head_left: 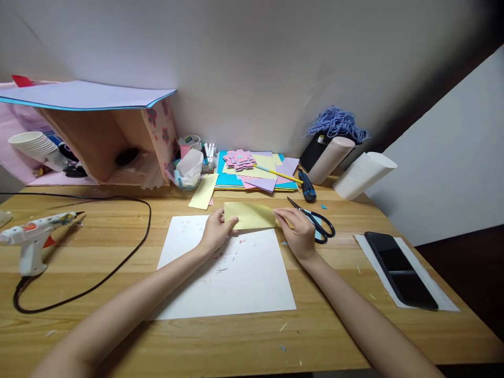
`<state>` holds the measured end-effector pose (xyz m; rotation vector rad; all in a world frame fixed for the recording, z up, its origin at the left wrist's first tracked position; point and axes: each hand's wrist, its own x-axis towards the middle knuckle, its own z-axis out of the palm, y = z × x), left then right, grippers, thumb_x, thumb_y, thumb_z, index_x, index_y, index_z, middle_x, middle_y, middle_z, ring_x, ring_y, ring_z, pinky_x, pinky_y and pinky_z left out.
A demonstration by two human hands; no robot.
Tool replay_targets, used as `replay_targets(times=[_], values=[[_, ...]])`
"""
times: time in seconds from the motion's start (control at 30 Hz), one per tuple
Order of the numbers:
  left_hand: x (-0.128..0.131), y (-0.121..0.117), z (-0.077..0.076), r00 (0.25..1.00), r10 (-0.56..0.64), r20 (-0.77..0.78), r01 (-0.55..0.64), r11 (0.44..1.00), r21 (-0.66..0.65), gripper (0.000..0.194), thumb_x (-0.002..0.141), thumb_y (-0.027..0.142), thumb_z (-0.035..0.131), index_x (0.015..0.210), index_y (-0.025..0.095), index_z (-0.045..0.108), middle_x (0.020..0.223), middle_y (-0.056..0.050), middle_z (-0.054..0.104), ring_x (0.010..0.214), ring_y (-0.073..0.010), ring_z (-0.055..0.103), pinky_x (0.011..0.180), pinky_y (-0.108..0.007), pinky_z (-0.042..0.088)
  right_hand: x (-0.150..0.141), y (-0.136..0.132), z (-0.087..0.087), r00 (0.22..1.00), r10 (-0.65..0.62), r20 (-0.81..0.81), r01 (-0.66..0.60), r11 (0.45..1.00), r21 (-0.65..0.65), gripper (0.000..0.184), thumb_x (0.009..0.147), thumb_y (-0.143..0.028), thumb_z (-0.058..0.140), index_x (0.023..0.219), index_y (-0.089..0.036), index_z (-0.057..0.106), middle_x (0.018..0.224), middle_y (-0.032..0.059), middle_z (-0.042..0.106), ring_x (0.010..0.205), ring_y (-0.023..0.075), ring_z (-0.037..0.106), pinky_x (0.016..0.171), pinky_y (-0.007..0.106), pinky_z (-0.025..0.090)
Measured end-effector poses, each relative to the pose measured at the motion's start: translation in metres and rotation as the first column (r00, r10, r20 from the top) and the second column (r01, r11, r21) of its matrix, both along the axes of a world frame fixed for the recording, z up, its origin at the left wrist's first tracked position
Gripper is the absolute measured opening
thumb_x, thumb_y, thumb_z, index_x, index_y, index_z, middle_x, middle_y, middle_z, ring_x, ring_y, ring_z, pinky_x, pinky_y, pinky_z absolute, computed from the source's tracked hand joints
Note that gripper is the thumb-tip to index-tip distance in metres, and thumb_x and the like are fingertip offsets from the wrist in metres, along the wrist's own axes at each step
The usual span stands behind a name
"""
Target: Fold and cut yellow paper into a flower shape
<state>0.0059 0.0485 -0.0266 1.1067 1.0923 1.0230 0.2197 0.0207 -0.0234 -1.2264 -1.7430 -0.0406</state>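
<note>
A pale yellow strip of paper is held up between both hands, over the far edge of a white sheet marked with small coloured strokes. My left hand pinches its left end, thumb in front and fingers behind. At the opposite end, my right hand grips the corner between thumb and fingertips. Black-handled scissors lie just right of that hand, partly over a light blue scrap of paper. Another yellow paper piece rests beyond my left hand.
On the left lie a glue gun and its black cord, near an open cardboard box. Coloured papers bear a layered pink flower and a yellow pencil. A blue cutter, paper rolls and a phone are on the right.
</note>
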Motion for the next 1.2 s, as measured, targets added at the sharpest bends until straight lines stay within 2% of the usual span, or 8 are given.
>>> replay_targets(times=[0.17,0.27,0.37,0.5,0.7,0.9,1.03,1.2], values=[[0.014,0.001,-0.002,0.998,0.058,0.009,-0.059,0.992,0.114,0.033,0.069,0.036,0.062,0.095,0.017,0.054,0.087,-0.002,0.064,0.075,-0.0152,0.062,0.058,-0.027,0.056,0.008,0.002,0.004,0.996,-0.067,-0.051,0.07,0.996,0.062,0.01,0.08,-0.017,0.055,0.087,-0.022,0.06,0.088,0.0057,0.065,0.086,0.0201,0.06,0.079,0.036,0.046],[0.013,-0.002,-0.002,0.999,0.041,-0.01,-0.04,0.992,0.123,0.033,0.07,0.037,0.061,0.094,0.016,0.054,0.081,-0.001,0.064,0.069,-0.0131,0.062,0.057,-0.026,0.056,0.006,0.001,0.004,0.963,0.038,-0.266,-0.082,0.984,-0.157,0.013,0.082,-0.022,0.053,0.094,-0.021,0.053,0.089,0.0053,0.064,0.086,0.0188,0.061,0.076,0.033,0.048],[0.012,-0.002,0.0,1.0,0.016,0.011,-0.017,0.993,0.116,0.032,0.071,0.038,0.06,0.094,0.017,0.054,0.087,-0.002,0.064,0.071,-0.013,0.062,0.056,-0.025,0.056,0.004,0.002,0.001,0.923,0.083,-0.376,-0.236,0.893,-0.383,0.027,0.076,-0.031,0.059,0.1,-0.02,0.052,0.092,0.005,0.062,0.084,0.0184,0.062,0.07,0.03,0.049],[0.013,-0.002,0.001,1.0,0.004,0.02,-0.006,0.995,0.104,0.032,0.071,0.039,0.06,0.093,0.017,0.054,0.083,-0.001,0.064,0.069,-0.013,0.061,0.057,-0.027,0.055,0.002,0.003,-0.002,0.964,0.023,-0.263,-0.159,0.846,-0.51,0.029,0.069,-0.041,0.065,0.087,-0.019,0.063,0.083,0.0049,0.061,0.08,0.0203,0.059,0.071,0.033,0.048],[0.012,-0.004,0.002,0.999,-0.047,-0.013,0.048,0.993,0.104,0.035,0.067,0.035,0.065,0.094,0.015,0.058,0.089,-0.005,0.066,0.077,-0.0171,0.062,0.068,-0.029,0.053,-0.002,-0.002,0.0,0.978,-0.027,-0.208,-0.06,0.915,-0.399,0.022,0.072,-0.039,0.063,0.083,-0.02,0.065,0.089,0.0068,0.065,0.093,0.0239,0.055,0.088,0.042,0.042],[0.011,-0.002,0.0,0.998,-0.053,-0.033,0.056,0.993,0.099,0.04,0.061,0.03,0.069,0.096,0.014,0.057,0.088,-0.006,0.066,0.076,-0.0189,0.063,0.063,-0.029,0.051,-0.007,-0.009,0.009,0.988,0.156,0.022,-0.15,0.976,-0.158,0.011,0.08,-0.028,0.055,0.086,-0.022,0.062,0.083,0.001,0.067,0.078,0.0171,0.062,0.104,0.049,0.023],[0.011,-0.001,-0.001,0.998,-0.049,-0.033,0.052,0.993,0.106,0.034,0.064,0.034,0.067,0.091,0.015,0.058,0.084,-0.004,0.066,0.074,-0.0182,0.062,0.065,-0.03,0.051,-0.012,-0.015,0.013,0.923,0.274,0.268,-0.272,0.961,-0.047,0.025,0.085,-0.015,0.044,0.103,-0.022,0.059,0.091,0.0007,0.069,0.091,0.0165,0.061,0.107,0.05,0.015],[0.01,0.0,-0.001,0.998,-0.063,0.03,0.06,0.993,0.098,0.035,0.073,0.045,0.055,0.092,0.016,0.06,0.092,-0.004,0.065,0.078,-0.0179,0.06,0.065,-0.029,0.051,-0.019,-0.018,0.014,0.837,0.245,0.489,-0.234,0.969,-0.083,0.039,0.087,-0.008,0.036,0.122,-0.02,0.047,0.106,0.0028,0.065,0.103,0.0152,0.056,0.109,0.047,0.011]])
